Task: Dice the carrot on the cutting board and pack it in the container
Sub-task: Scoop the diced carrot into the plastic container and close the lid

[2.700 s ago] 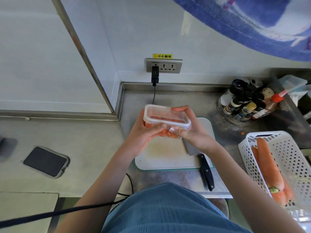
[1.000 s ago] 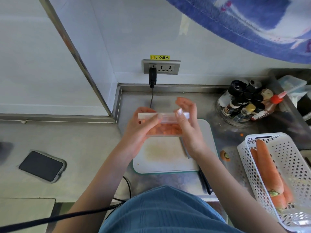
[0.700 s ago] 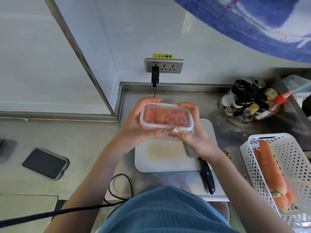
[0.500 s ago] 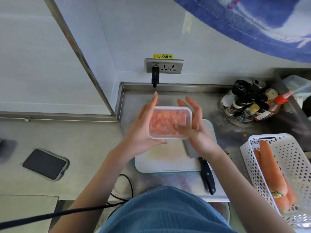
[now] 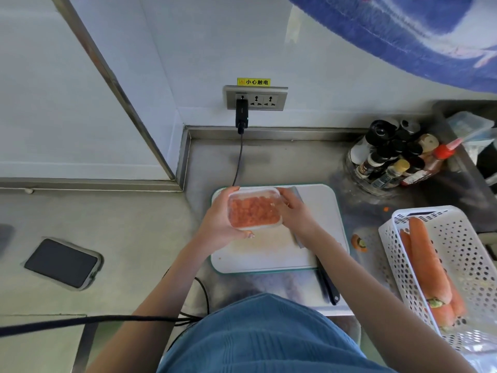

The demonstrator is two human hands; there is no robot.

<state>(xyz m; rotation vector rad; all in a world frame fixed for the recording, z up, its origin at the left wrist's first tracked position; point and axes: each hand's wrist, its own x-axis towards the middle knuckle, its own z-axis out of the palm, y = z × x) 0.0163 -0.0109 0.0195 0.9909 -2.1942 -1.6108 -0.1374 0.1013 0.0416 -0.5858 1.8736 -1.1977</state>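
Steel table (image 5: 282, 162): board (image 5: 317, 211) at centre; over its far-left corner, container (image 5: 254, 208) of diced carrot, left hand (image 5: 220, 224) and right hand (image 5: 293, 214) grasping its ends.

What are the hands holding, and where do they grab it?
The container of diced carrot: the left hand grips its left side, and the right hand grips its right side.

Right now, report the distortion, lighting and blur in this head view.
Head view: wide-angle bending curves the wall trim and counter edges; daylight is soft and even, shadows faint; the blue cloth at top is close and blurred; the container of diced carrot, held by left hand and right hand, stays sharp.
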